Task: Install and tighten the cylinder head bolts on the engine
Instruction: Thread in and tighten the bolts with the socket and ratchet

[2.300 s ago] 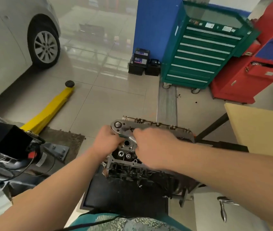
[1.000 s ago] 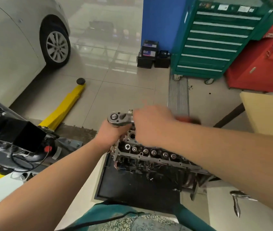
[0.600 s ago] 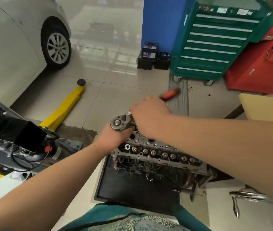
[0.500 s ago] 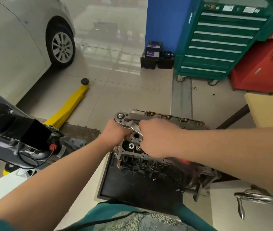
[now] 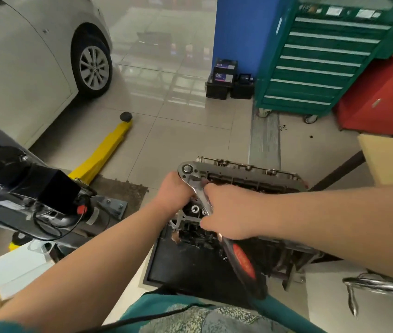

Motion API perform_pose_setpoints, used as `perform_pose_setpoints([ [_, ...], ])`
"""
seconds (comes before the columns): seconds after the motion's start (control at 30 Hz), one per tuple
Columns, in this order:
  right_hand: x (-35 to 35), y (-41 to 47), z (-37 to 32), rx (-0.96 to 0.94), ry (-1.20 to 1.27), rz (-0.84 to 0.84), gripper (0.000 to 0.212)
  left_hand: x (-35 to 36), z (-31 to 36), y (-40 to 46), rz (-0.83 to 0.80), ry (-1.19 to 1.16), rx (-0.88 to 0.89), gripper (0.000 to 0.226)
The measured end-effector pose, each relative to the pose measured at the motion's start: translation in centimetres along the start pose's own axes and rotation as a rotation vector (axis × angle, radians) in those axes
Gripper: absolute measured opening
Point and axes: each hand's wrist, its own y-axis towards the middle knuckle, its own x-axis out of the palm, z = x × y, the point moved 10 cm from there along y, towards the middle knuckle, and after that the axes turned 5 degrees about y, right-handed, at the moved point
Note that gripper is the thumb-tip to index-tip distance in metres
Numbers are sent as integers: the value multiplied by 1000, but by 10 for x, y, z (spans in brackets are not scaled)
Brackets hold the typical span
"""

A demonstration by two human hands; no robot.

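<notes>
Engine [image 5: 250, 186] sits on a black mat [image 5: 190, 265] below me; I clench my right hand [image 5: 229, 210] around the ratchet [image 5: 202, 195] shaft, while my left hand [image 5: 175, 191] cups its head.

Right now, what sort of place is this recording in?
Most likely a car repair workshop: a green tool chest, a yellow lift arm beside a parked car, and an engine being worked on.

Your right hand [image 5: 229, 210] grips the ratchet wrench [image 5: 205, 200] by its shaft while your left hand [image 5: 176, 191] holds beneath its head, over the cylinder head [image 5: 250, 179].
</notes>
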Motion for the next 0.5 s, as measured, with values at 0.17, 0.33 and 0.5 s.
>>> perform_pose_setpoints([
  [0.17, -83, 34, -2, -112, -556, 268, 28, 3, -1, -8, -16, -46, 53, 17],
  [0.33, -58, 26, -4, -10, -538, 281, 5, -6, -2, -1, 49, -69, -12, 19],
  [0.5, -30, 17, 8, -38, -142, -12, 12, -2, -6, -3, 46, -48, -64, 31],
])
